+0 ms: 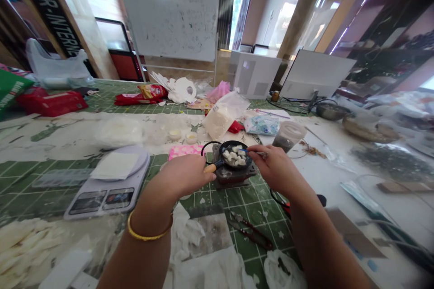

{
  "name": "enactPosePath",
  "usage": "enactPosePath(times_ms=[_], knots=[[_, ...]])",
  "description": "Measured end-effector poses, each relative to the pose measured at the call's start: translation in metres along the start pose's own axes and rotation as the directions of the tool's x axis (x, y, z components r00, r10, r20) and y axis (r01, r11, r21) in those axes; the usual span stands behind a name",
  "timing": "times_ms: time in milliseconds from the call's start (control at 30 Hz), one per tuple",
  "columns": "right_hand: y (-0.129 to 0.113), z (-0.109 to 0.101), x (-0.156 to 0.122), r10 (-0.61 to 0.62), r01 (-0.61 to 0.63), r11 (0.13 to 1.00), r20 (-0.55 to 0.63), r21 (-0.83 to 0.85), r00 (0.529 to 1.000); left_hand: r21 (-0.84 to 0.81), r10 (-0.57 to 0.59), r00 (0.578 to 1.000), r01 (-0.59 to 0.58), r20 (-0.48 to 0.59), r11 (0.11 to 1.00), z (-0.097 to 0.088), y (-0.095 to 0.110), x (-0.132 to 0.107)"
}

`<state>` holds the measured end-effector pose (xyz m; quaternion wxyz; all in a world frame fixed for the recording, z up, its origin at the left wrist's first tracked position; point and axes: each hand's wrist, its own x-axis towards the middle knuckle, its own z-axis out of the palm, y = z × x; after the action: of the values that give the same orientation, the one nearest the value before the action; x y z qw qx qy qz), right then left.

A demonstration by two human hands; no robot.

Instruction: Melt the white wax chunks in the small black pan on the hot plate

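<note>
Black pan (pixel 249 161) sits on the hotplate (pixel 237 177), mid table. Green gridded mat (pixel 244 198) runs beneath the setup. Digital scale (pixel 136 179) is well left of the hotplate, white sheet (pixel 115 165) on top. Plastic bag (pixel 222 119) with pale contents lies just behind the pan. Clear cup (pixel 288 135) stands behind the right hand (pixel 274 167). That hand's fingertips pinch a thin tool, blue part (pixel 242 150) reaching over the pan. Left hand (pixel 186 172) is on the wooden handle (pixel 210 169), fingers closed on it, underside hidden. Gold bangle (pixel 145 238) on left wrist. Smallest: white chunks (pixel 235 159), heaped in the pan
</note>
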<state>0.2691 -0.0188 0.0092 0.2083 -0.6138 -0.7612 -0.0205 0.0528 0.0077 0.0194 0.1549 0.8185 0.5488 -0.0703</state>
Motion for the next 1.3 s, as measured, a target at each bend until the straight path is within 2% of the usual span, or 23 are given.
enactPosePath(times_ms=[67, 200, 367, 500, 600, 667, 800, 933, 1067, 1133, 1233, 1300], knots=[[0.001, 0.000, 0.000, -0.019, 0.019, 1.000, 0.018, 0.001, 1.000, -0.005, 0.013, 1.000, -0.013, -0.005, 1.000, 0.000, -0.001, 0.000], [0.002, -0.001, 0.000, 0.007, -0.007, 1.000, -0.040, 0.012, 0.999, -0.009, 0.005, 1.000, -0.005, -0.011, 1.000, 0.000, -0.001, 0.000], [0.001, -0.001, 0.000, 0.002, -0.002, 1.000, 0.029, -0.008, 1.000, -0.017, 0.013, 1.000, -0.013, -0.007, 1.000, 0.000, -0.001, 0.001], [0.002, -0.006, -0.001, 0.012, -0.012, 1.000, -0.010, 0.004, 1.000, -0.007, 0.002, 1.000, -0.002, 0.001, 1.000, 0.000, -0.001, 0.002], [0.003, -0.009, -0.003, 0.018, -0.017, 1.000, 0.020, -0.024, 1.000, -0.003, 0.000, 1.000, 0.000, 0.009, 1.000, 0.000, 0.000, 0.001], [0.001, -0.011, -0.004, -0.013, 0.013, 1.000, 0.044, 0.001, 0.999, -0.006, 0.003, 1.000, -0.003, 0.015, 1.000, 0.000, 0.000, 0.001], [-0.005, -0.008, -0.005, -0.042, 0.041, 0.992, 0.006, 0.119, 0.999, -0.004, 0.004, 1.000, -0.004, 0.013, 1.000, 0.000, -0.001, 0.000], [-0.005, -0.001, -0.001, -0.022, 0.017, 0.996, 0.047, 0.092, 0.999, -0.026, 0.022, 1.000, -0.021, 0.016, 0.999, -0.001, 0.000, 0.000], [-0.005, -0.003, -0.002, 0.000, 0.003, 0.991, -0.024, 0.133, 1.000, -0.037, 0.026, 0.999, -0.026, 0.019, 0.999, -0.002, 0.000, 0.000], [-0.006, -0.004, -0.003, -0.017, 0.018, 0.984, -0.008, 0.176, 1.000, -0.027, 0.017, 1.000, -0.016, 0.019, 1.000, -0.001, 0.000, -0.001], [-0.004, -0.002, 0.000, -0.002, 0.001, 0.989, 0.004, 0.151, 1.000, -0.008, 0.009, 1.000, -0.009, 0.018, 1.000, -0.001, -0.001, -0.001], [0.000, 0.000, 0.002, 0.044, -0.038, 0.992, -0.053, 0.119, 0.998, -0.002, 0.020, 1.000, -0.020, 0.016, 1.000, 0.000, -0.001, -0.001]])
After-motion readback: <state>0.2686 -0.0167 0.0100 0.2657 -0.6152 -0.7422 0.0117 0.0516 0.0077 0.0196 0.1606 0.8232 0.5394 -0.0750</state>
